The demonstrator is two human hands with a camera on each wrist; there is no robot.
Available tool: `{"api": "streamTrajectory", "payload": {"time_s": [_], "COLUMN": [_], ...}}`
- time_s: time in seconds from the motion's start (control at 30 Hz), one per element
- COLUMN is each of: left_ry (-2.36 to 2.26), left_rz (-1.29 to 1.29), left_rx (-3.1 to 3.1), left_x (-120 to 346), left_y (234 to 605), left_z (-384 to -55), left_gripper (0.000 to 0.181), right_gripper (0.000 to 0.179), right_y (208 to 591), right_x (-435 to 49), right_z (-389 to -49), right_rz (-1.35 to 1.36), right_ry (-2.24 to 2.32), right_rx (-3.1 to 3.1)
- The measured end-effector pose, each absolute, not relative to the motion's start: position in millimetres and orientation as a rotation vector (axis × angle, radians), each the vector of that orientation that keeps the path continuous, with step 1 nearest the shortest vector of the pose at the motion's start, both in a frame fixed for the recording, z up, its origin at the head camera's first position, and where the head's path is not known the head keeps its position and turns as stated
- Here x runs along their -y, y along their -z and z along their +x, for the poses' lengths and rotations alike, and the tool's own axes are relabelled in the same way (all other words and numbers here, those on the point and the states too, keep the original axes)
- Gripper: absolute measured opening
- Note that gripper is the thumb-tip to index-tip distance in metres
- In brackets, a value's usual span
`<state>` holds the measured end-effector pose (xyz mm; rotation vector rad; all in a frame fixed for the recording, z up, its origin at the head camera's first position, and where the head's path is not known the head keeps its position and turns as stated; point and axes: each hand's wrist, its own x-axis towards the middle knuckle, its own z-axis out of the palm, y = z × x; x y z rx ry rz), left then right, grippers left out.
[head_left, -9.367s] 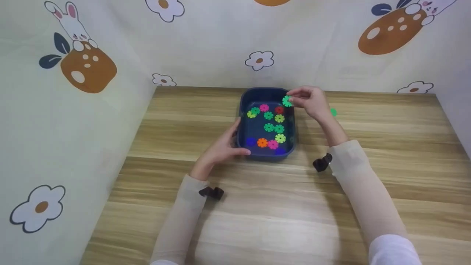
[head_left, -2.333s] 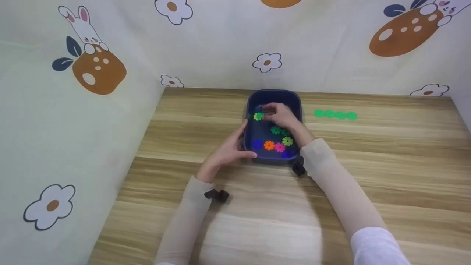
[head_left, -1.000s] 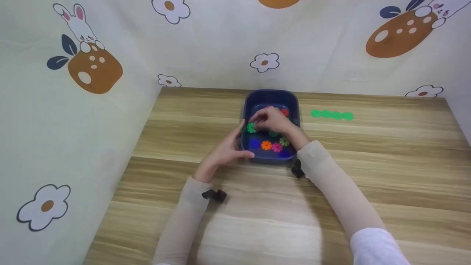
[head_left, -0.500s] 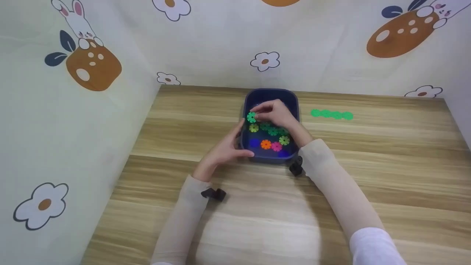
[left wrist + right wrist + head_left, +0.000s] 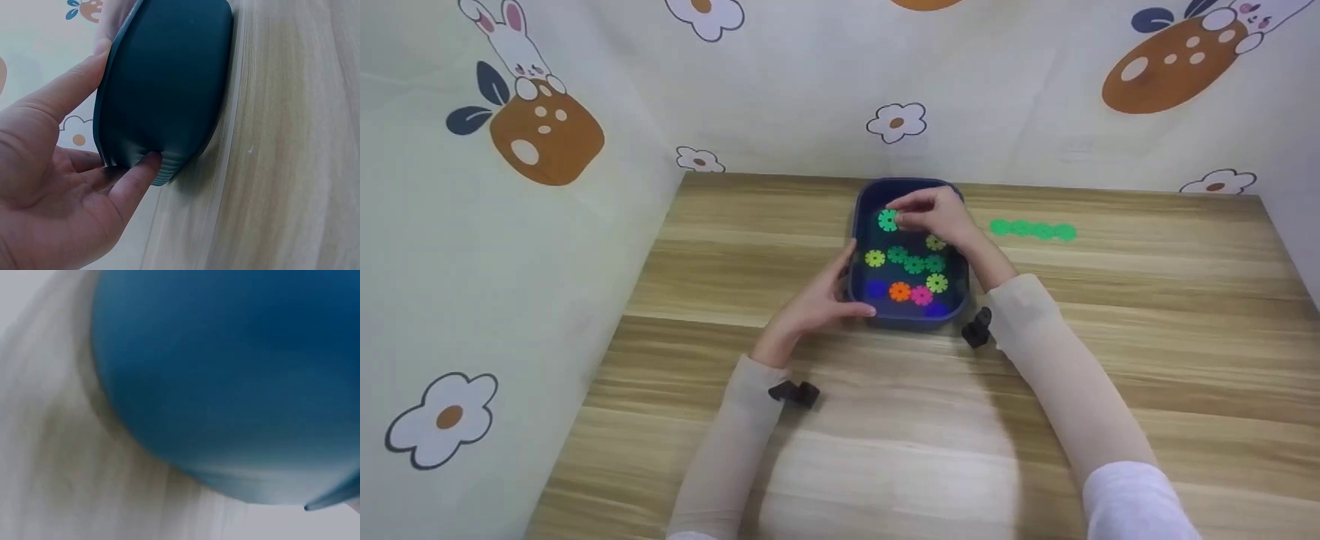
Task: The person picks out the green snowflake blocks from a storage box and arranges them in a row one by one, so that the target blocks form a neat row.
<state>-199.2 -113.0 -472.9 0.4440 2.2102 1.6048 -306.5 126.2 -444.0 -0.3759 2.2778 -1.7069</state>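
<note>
Our right hand (image 5: 941,214) pinches a green disc (image 5: 884,220), likely stiff, light, surest by its rim; our left hand (image 5: 814,304) grips the tub (image 5: 166,73).

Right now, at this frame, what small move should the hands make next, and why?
Probably carry the green disc rightward to the end of the green row: the right hand already pinches it over the tray, the row on the table matches its colour, and the left hand holds the tray.

One bin (image 5: 915,323) shows, plus eight green discs (image 5: 913,265), three yellow (image 5: 874,259), two blue (image 5: 876,289), one orange (image 5: 899,292), one pink (image 5: 922,295).
</note>
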Motion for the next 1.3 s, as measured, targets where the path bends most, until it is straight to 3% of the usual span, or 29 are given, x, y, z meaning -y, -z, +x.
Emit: {"api": "streamTrajectory", "payload": {"time_s": [0.37,0.7,1.3], "left_ry": [-1.578,-1.608,-1.593], "left_rz": [0.419,0.438,0.449], "left_rx": [-2.245,-2.230,-2.244], "left_x": [113,112,112], "left_y": [473,474,472], "left_z": [-200,-199,-198], "left_gripper": [0.112,0.112,0.112], "right_gripper": [0.027,0.034,0.025], "right_y": [432,427,425], "right_x": [-149,-174,-238], "right_z": [-309,-310,-308], "right_rz": [-0.279,-0.260,-0.136], "right_ry": [1.631,1.879,2.185], "right_rx": [-2.415,-2.270,-2.111]}}
